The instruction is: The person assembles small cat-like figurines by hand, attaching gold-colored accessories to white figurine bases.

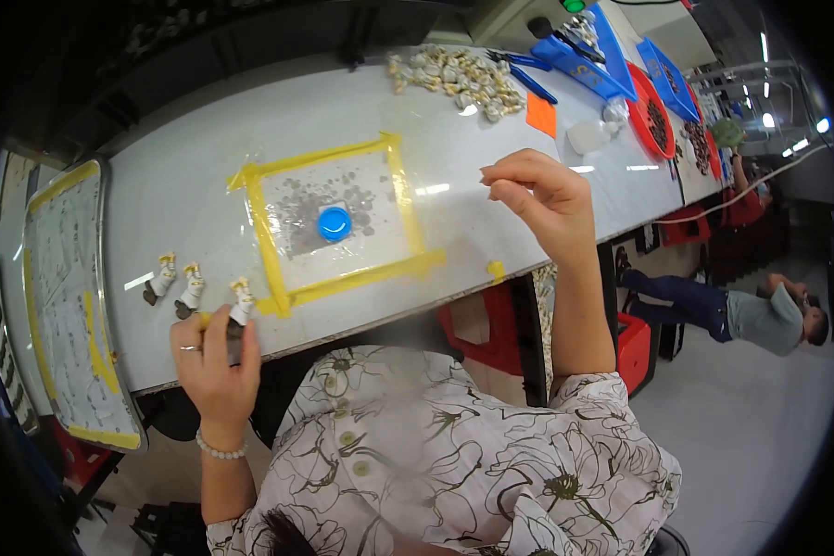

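My left hand [217, 363] is closed at the table's front edge. Its thumb and fingers grip a small white figurine piece [242, 298] with a yellowish top and a dark lower end. Just left of it are two similar pieces, one white figurine piece [191, 287] and another [164, 276]. Above the right part of the table, my right hand [549, 202] is raised in a pinch; whatever its fingertips hold, if anything, is too small to make out. Between the hands, a round blue cap [334, 224] sits on a grey-spotted clear sheet [371, 181] bordered with yellow tape.
A heap of white-and-gold pieces [459, 79] lies at the back, beside blue-handled pliers [533, 83] and an orange paper [541, 115]. Farther right are a clear bottle [588, 137], a blue bin [588, 69] and a red tray [650, 111]. A taped tray [74, 306] stands left. Another person [760, 315] is at right.
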